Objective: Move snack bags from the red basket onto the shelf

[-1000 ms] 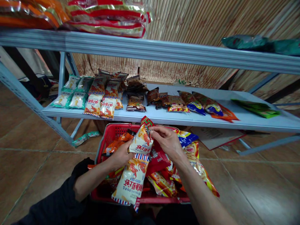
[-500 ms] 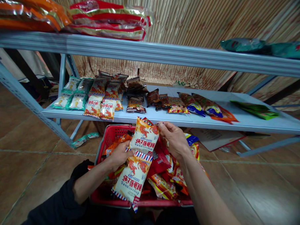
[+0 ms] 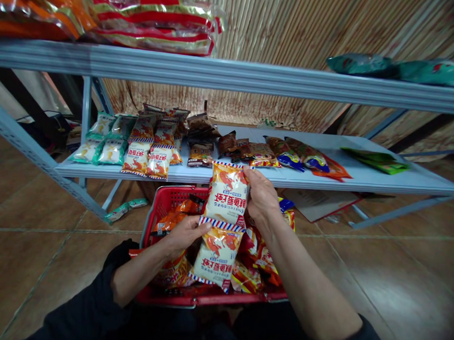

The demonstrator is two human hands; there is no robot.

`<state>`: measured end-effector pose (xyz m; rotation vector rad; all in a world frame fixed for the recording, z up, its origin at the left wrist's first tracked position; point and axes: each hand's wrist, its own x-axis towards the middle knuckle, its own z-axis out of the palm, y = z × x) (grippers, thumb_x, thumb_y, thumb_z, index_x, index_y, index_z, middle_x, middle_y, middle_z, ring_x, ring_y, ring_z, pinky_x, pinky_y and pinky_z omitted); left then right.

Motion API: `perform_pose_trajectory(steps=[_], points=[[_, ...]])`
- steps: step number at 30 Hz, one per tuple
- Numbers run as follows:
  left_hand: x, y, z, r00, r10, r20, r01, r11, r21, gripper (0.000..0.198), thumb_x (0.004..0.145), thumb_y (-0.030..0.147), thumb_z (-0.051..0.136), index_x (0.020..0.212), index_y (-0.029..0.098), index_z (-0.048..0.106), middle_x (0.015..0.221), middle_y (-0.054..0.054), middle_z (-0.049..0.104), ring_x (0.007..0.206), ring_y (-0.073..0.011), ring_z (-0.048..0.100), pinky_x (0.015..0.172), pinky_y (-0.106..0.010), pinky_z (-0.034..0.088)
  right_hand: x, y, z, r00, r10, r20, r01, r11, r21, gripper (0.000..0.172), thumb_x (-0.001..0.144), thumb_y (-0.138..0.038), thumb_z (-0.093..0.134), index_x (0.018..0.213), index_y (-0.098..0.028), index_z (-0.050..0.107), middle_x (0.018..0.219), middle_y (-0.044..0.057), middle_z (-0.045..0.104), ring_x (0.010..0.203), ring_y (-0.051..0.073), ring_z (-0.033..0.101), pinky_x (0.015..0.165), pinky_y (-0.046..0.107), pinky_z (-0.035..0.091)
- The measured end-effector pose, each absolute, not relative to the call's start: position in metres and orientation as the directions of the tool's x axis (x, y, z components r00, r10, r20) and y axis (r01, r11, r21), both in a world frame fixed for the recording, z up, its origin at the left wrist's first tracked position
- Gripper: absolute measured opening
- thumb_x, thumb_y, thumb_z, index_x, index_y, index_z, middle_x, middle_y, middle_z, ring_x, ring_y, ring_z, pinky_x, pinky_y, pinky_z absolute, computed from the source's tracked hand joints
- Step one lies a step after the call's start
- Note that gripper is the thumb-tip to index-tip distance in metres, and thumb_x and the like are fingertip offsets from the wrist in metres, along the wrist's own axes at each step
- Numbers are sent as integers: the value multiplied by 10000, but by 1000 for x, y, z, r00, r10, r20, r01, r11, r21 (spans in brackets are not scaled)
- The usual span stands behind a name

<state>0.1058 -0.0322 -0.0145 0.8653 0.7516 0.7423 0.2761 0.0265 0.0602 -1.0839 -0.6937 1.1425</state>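
Two joined snack bags, cream and orange with red lettering and shrimp pictures, hang one below the other between my hands. My right hand grips the upper bag at its top right corner. At the striped seam between the bags, my left hand pinches the left edge, thumb in front. Below them is a red plastic basket heaped with snack packets, including an orange packet and yellow-red ones. The snack bags hide the middle of the basket.
A light blue metal shelf spans ahead, holding matching shrimp bags, green-white bags, brown packets and a flat green packet. Its upper beam crosses above. Green packets lie on the tiled floor by the left leg.
The joined snack bags have moved up and slightly right, toward the shelf edge, and hang straighter. Both hands have stayed on them. The whole view has shifted a little.
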Motion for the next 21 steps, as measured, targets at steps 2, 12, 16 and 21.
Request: perform_pose_trajectory(steps=[2, 12, 16, 21], points=[[106, -30, -14, 471, 838, -277, -290, 443, 848, 401, 638, 445, 736, 855, 115, 668, 808, -67, 705, 695, -157, 631, 704, -282, 474, 277, 26, 63, 262, 955, -136, -389, -24, -921, 279, 687, -468, 679, 739, -208, 594, 627, -27, 669, 564, 137, 612, 537, 244, 490], [104, -4, 10, 204, 964, -174, -504, 255, 825, 384, 604, 360, 769, 887, 133, 645, 805, -46, 714, 699, -167, 645, 665, -283, 492, 281, -50, 14, -171, 947, -270, -308, -312, -899, 397, 744, -458, 653, 1076, -245, 606, 1111, 36, 659, 994, 178, 609, 896, 330, 459], [107, -4, 16, 144, 970, -195, -522, 242, 818, 392, 551, 354, 794, 841, 139, 642, 764, -40, 712, 706, -178, 649, 633, -273, 485, 281, -77, 0, -276, 912, -304, -309, -384, -870, 487, 695, -357, 719, 1143, -249, 561, 1088, 54, 661, 950, 203, 632, 790, 349, 516], [115, -4, 17, 107, 976, -191, -560, 218, 800, 377, 541, 347, 795, 820, 144, 642, 791, -40, 712, 701, -164, 647, 615, -251, 473, 277, -86, -7, -186, 939, -288, -345, -337, -876, 443, 663, -292, 751, 1068, -216, 588, 1030, 47, 682, 914, 182, 641, 804, 310, 505]])
